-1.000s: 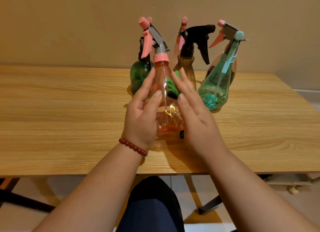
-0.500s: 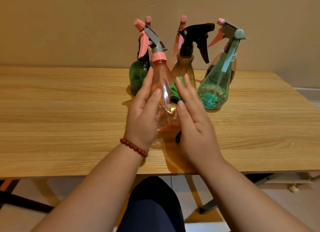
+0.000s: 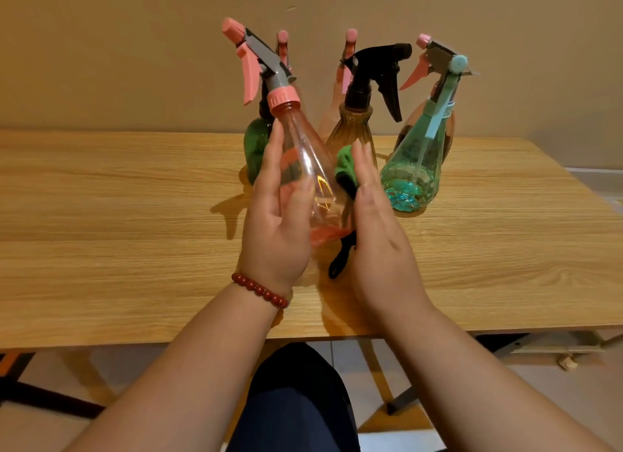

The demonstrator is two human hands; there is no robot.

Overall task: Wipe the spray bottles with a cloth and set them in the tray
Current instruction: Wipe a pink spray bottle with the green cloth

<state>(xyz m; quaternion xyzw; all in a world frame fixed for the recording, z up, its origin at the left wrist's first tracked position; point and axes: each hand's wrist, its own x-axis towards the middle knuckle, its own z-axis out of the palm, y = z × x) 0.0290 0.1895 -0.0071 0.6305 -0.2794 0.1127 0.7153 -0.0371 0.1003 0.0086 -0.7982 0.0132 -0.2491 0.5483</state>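
My left hand (image 3: 276, 222) grips a clear pink spray bottle (image 3: 303, 161) with a pink and grey trigger head, lifted off the table and leaning to the left. My right hand (image 3: 377, 229) presses a green cloth (image 3: 345, 163) with a black loop against the bottle's right side. Behind stand several more bottles: a dark green one (image 3: 254, 148), an amber one with a black head (image 3: 354, 128), a teal one (image 3: 414, 168), and a brown one mostly hidden behind the teal one. No tray is in view.
The wooden table (image 3: 118, 215) runs from the left edge to the right, its front edge near my lap. A plain beige wall rises right behind the bottles. Table legs and floor show below the front edge.
The pink bottle has tipped further left and come up a little in my left hand. My right hand with the cloth has slid down along the bottle's side.
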